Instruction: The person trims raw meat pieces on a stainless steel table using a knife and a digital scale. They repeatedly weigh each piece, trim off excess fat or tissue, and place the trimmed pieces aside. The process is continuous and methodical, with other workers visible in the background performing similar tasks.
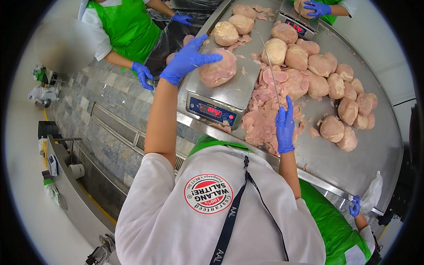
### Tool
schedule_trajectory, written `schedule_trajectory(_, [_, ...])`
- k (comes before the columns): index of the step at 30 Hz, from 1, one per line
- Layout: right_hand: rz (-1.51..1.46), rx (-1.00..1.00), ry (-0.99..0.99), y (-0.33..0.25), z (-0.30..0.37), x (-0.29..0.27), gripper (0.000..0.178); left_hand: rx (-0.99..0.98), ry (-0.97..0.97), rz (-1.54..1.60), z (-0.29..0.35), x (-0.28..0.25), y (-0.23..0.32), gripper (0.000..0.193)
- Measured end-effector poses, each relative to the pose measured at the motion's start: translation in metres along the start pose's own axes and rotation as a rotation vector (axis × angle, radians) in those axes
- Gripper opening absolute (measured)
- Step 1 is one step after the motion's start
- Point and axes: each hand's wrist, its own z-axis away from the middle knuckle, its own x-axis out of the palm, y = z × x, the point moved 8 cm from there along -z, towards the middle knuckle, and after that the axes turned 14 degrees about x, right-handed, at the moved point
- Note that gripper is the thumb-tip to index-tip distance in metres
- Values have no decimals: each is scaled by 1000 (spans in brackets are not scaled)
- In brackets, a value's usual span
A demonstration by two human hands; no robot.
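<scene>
Left of the near scale [211, 112], a co-worker in a green apron [126, 31] stands with gloved hands apart. The blue-gloved left hand [185, 61] reaches over the near scale's left edge, fingers spread apart and thumb across a round pale pink meat piece [217, 73] that sits on the plate; how firmly the thumb presses, I cannot tell. Beyond that piece, toward the scale's far end, lie three more rounds [225, 33]. Just right of the scale spreads a heap of thin pink slices [261, 118]. Over it, the right hand [285, 128] has its fingers clamped on a long thin knife [273, 75], blade pointing away from the body. Farther right of the scale, many whole rounds [319, 65] cluster on the steel table [366, 152].
</scene>
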Motion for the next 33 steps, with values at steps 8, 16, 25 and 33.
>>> schedule_trajectory(8, [26, -135, -27, -26, 11, 21, 66, 86, -22, -147, 9, 64, -8, 107])
schedule_trajectory(16, [235, -262, -24, -43, 17, 52, 77, 68, 15, 80, 24, 91, -1, 93])
schedule_trajectory(25, [257, -402, 79, -78, -7, 80, 80, 115, -86, -161, 16, 95, 2, 79])
schedule_trajectory(33, [259, -337, -5, -91, -19, 85, 81, 191, -139, -155, 12, 94, 25, 83])
